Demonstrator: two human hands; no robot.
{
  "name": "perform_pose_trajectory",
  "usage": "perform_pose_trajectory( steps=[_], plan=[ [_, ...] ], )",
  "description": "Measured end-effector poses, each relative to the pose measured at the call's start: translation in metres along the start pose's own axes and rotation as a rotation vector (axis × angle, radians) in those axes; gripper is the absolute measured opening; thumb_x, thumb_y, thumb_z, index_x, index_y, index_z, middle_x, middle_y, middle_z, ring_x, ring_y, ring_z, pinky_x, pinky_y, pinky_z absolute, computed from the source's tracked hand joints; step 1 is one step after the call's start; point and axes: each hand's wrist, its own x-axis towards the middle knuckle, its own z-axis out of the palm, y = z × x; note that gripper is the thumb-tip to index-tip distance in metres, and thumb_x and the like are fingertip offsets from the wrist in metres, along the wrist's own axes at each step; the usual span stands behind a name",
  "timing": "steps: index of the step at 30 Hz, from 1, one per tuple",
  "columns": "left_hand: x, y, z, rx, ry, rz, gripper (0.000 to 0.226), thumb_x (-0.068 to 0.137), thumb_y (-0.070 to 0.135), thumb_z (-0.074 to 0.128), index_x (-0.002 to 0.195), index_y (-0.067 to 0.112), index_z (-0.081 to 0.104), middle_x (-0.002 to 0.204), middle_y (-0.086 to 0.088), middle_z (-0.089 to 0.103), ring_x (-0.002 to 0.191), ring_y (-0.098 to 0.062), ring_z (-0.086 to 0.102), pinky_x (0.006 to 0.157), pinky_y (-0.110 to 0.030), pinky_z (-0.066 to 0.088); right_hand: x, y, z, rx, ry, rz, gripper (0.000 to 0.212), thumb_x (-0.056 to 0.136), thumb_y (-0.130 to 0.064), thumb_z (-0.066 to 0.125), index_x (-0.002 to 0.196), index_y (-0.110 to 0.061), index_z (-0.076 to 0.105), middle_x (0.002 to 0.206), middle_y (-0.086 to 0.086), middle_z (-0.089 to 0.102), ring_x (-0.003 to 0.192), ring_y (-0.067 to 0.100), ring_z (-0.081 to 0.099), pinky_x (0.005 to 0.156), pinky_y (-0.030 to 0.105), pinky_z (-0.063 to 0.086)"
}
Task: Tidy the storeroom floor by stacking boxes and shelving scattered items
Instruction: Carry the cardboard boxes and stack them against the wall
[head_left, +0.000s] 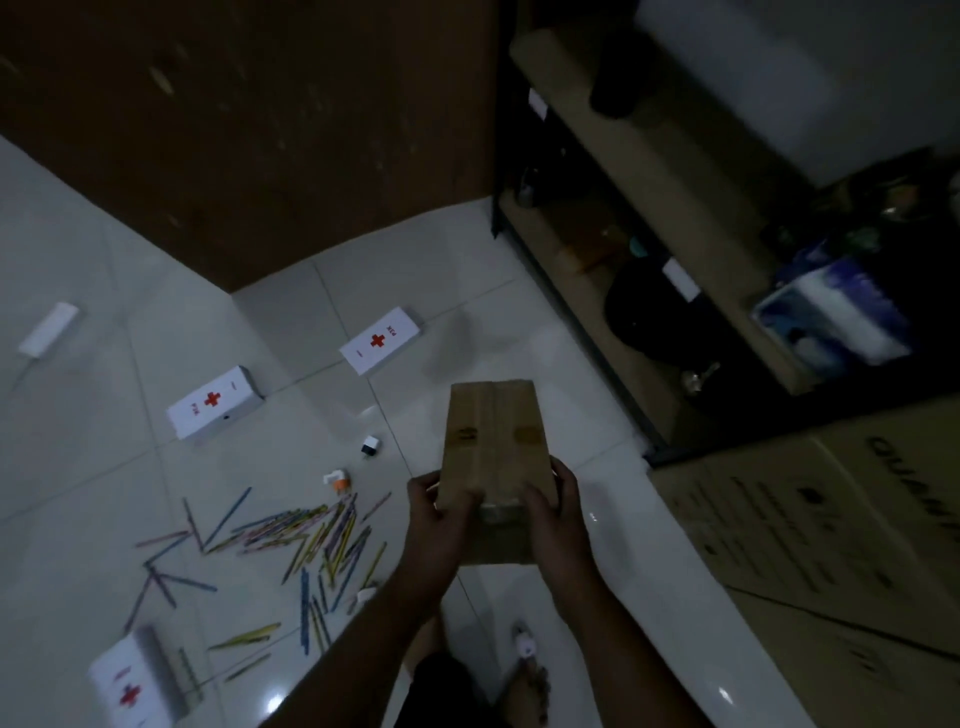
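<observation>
The scene is dimly lit and underexposed, with a cool grey cast. Small glare spots are reflected on the glossy floor tiles, and a faint soft shadow is cast beyond the cardboard box. The shelving unit is smeared by motion blur and sunk in shadow. Straight lines are bowed near the edges.

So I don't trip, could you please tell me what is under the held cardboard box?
Only white floor tiles show around the cardboard box, which the left hand and right hand hold at its near end. The patch directly beneath is covered.
</observation>
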Motion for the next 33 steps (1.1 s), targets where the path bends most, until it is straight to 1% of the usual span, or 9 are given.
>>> perform_pose_trajectory(
  steps=[4, 10, 12, 14, 19, 23, 27, 30, 33],
  plan=[
    [-0.100, 0.066, -0.005, -0.045, -0.011, 0.085, 0.053, 0.095, 0.038, 0.066, 0.136, 0.030, 0.035, 0.130, 0.002, 0.052, 0.104, -0.011, 0.060, 0.069, -0.026, 0.051, -0.097, -0.063, -0.030, 0.047, 0.019, -0.080, 0.053, 0.103, -0.033, 0.058, 0.151, -0.043, 0.038, 0.137, -0.009, 0.055, 0.108, 0.003, 0.061, 0.071, 0.021, 0.054],
    [-0.233, 0.127, -0.015, -0.079, -0.125, 0.292, 0.059, 0.088, 0.042, 0.074, 0.135, 0.032, 0.039, 0.129, 0.014, 0.052, 0.109, -0.007, 0.059, 0.063, -0.019, 0.057, -0.229, -0.132, -0.084, 0.083, 0.069, -0.236, 0.044, 0.100, -0.042, 0.061, 0.135, -0.063, 0.047, 0.131, -0.024, 0.059, 0.113, 0.005, 0.062, 0.092, 0.038, 0.060],
    [-0.266, 0.135, -0.016, -0.088, -0.182, 0.355, 0.065, 0.080, 0.050, 0.079, 0.132, 0.037, 0.042, 0.131, 0.014, 0.053, 0.115, -0.011, 0.061, 0.076, -0.028, 0.062, -0.270, -0.145, -0.102, 0.119, 0.099, -0.288, 0.041, 0.098, -0.043, 0.064, 0.125, -0.069, 0.047, 0.124, -0.030, 0.059, 0.111, 0.007, 0.064, 0.090, 0.044, 0.061],
    [-0.295, 0.140, -0.013, -0.078, -0.217, 0.415, 0.069, 0.072, 0.054, 0.084, 0.128, 0.039, 0.045, 0.133, 0.013, 0.056, 0.118, -0.014, 0.061, 0.085, -0.039, 0.062, -0.308, -0.149, -0.120, 0.151, 0.154, -0.340, 0.044, 0.094, -0.045, 0.069, 0.127, -0.067, 0.049, 0.124, -0.030, 0.060, 0.109, 0.006, 0.067, 0.088, 0.041, 0.062],
    [-0.369, 0.142, -0.002, -0.044, -0.360, 0.579, 0.062, 0.080, 0.032, 0.084, 0.128, 0.035, 0.046, 0.128, 0.021, 0.054, 0.116, -0.001, 0.056, 0.071, -0.017, 0.057, -0.402, -0.132, -0.156, 0.282, 0.295, -0.446, 0.056, 0.089, -0.040, 0.076, 0.139, -0.051, 0.053, 0.127, -0.025, 0.066, 0.109, 0.004, 0.069, 0.091, 0.044, 0.061],
    [-0.421, 0.127, 0.014, -0.005, -0.494, 0.647, 0.063, 0.076, 0.035, 0.084, 0.126, 0.035, 0.045, 0.128, 0.023, 0.054, 0.119, 0.001, 0.054, 0.075, -0.021, 0.059, -0.471, -0.106, -0.183, 0.374, 0.427, -0.485, 0.053, 0.090, -0.032, 0.076, 0.135, -0.051, 0.056, 0.127, -0.024, 0.066, 0.112, 0.011, 0.069, 0.090, 0.047, 0.061],
    [-0.474, 0.110, 0.048, 0.014, -0.670, 0.645, 0.062, 0.078, 0.025, 0.085, 0.121, 0.040, 0.044, 0.127, 0.024, 0.052, 0.115, 0.006, 0.053, 0.070, -0.019, 0.058, -0.531, -0.075, -0.220, 0.438, 0.588, -0.565, 0.053, 0.090, -0.022, 0.075, 0.133, -0.049, 0.059, 0.130, -0.018, 0.066, 0.112, 0.013, 0.068, 0.086, 0.046, 0.062],
    [-0.513, 0.095, 0.078, 0.050, -0.797, 0.679, 0.064, 0.078, 0.024, 0.086, 0.121, 0.043, 0.043, 0.127, 0.023, 0.054, 0.106, 0.015, 0.055, 0.077, -0.023, 0.058, -0.570, -0.050, -0.249, 0.491, 0.727, -0.642, 0.054, 0.091, -0.015, 0.073, 0.136, -0.042, 0.058, 0.128, -0.015, 0.067, 0.108, 0.011, 0.069, 0.077, 0.035, 0.062],
    [-0.554, 0.080, 0.110, 0.104, -0.907, 0.735, 0.065, 0.080, 0.016, 0.085, 0.123, 0.039, 0.042, 0.129, 0.018, 0.054, 0.103, 0.018, 0.055, 0.074, -0.011, 0.053, -0.604, -0.022, -0.277, 0.542, 0.866, -0.694, 0.054, 0.092, -0.012, 0.070, 0.137, -0.040, 0.056, 0.124, -0.016, 0.067, 0.107, 0.010, 0.069, 0.078, 0.035, 0.062]
  ],
)
